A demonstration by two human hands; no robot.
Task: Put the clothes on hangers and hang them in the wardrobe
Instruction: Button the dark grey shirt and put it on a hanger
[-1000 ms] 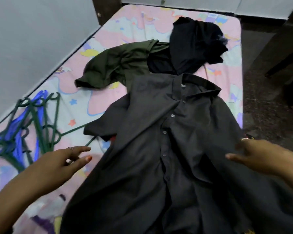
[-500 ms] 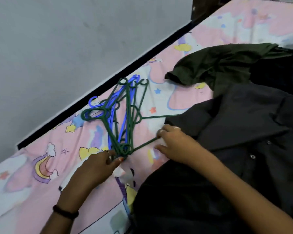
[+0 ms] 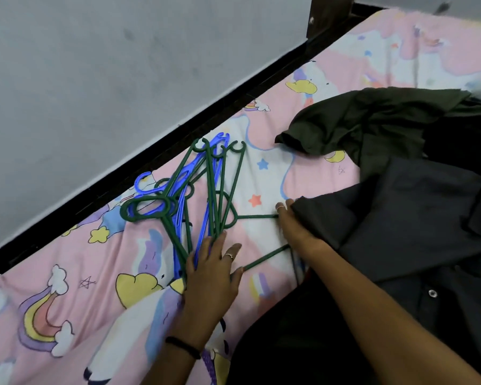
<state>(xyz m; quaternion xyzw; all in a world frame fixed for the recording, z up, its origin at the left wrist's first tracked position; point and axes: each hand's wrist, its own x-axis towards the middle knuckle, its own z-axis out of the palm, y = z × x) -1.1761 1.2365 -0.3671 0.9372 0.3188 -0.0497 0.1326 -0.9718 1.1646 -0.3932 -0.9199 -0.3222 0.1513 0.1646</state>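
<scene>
Dark shirt (image 3: 417, 223) is hiding the green hanger's (image 3: 257, 216) far end; right hand (image 3: 295, 232) is curling there, grip unclear. Left hand (image 3: 210, 269) is pressing flat-fingered on the hanger pile (image 3: 195, 190) near the wall-side edge.

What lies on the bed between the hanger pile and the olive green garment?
In the head view, only bedsheet shows between the hanger pile and the olive green garment: a pale patch printed with stars, nothing resting on it.
</scene>
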